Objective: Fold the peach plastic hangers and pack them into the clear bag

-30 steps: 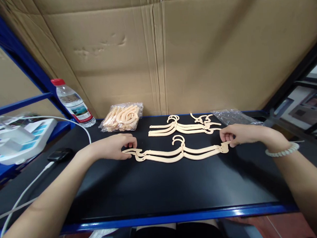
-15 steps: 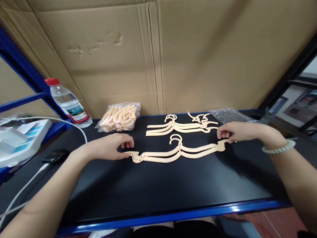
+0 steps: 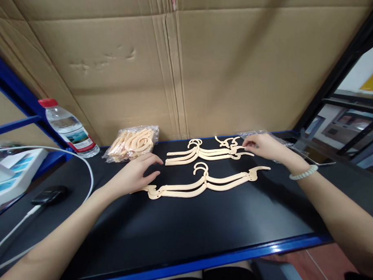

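Observation:
Two cream plastic hangers (image 3: 184,193) lie together on the black table (image 3: 189,229), with curved pieces at both ends. Just above their left end, my left hand (image 3: 141,173) is open, thumb and fingers apart, holding nothing. Behind them lies a second pair of hangers (image 3: 182,158), hooks pointing away, with curved pieces only at the right end. My right hand (image 3: 260,146) pinches the tip of one of those curved pieces (image 3: 240,148). Several loose cream pieces (image 3: 226,142) lie beyond that end.
A clear bag of cream parts (image 3: 133,142) sits at the back left, near a water bottle (image 3: 71,129). White cables, a black adapter (image 3: 49,195) and a white power strip (image 3: 16,172) are at the left. Crumpled plastic (image 3: 278,141) and a phone (image 3: 318,156) lie at right.
Both hands have come off the front hangers' end pieces. My left hand has opened and lifted slightly; my right hand has moved back and left to the rear pair. The view has shifted a little.

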`<state>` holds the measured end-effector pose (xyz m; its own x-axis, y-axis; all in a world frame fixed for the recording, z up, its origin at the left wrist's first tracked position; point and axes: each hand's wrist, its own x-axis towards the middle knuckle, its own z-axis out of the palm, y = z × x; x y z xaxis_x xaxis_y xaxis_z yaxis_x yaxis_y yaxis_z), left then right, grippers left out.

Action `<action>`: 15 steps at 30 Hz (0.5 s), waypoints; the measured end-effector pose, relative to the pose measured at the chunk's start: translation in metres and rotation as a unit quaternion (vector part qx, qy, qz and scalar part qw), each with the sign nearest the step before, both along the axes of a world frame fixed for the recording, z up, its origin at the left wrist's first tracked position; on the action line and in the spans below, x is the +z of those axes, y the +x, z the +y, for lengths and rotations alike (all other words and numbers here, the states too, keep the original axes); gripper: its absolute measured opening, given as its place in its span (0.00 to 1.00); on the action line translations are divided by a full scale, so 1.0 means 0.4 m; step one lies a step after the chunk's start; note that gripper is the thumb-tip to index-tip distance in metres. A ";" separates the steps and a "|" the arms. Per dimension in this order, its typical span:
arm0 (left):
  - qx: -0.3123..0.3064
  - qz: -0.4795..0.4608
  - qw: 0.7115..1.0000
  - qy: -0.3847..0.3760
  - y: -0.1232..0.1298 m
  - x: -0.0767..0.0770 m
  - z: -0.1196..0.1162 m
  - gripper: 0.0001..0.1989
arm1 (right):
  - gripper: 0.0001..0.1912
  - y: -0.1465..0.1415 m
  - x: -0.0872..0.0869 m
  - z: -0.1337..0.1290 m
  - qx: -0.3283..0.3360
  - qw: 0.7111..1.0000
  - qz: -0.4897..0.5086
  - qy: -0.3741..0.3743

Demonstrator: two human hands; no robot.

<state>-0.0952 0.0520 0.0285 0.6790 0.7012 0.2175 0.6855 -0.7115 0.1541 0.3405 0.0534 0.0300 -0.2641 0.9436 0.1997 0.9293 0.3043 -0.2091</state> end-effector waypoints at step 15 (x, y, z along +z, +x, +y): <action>-0.067 -0.018 0.997 0.027 0.028 -0.020 -0.029 0.10 | 0.03 0.024 -0.059 0.045 0.036 0.996 0.004 -0.083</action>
<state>-0.0839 0.0405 0.0206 0.7570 0.5912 0.2783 0.5782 -0.8044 0.1360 0.3501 0.0713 0.0065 -0.3318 0.9423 0.0439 0.9043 0.3310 -0.2696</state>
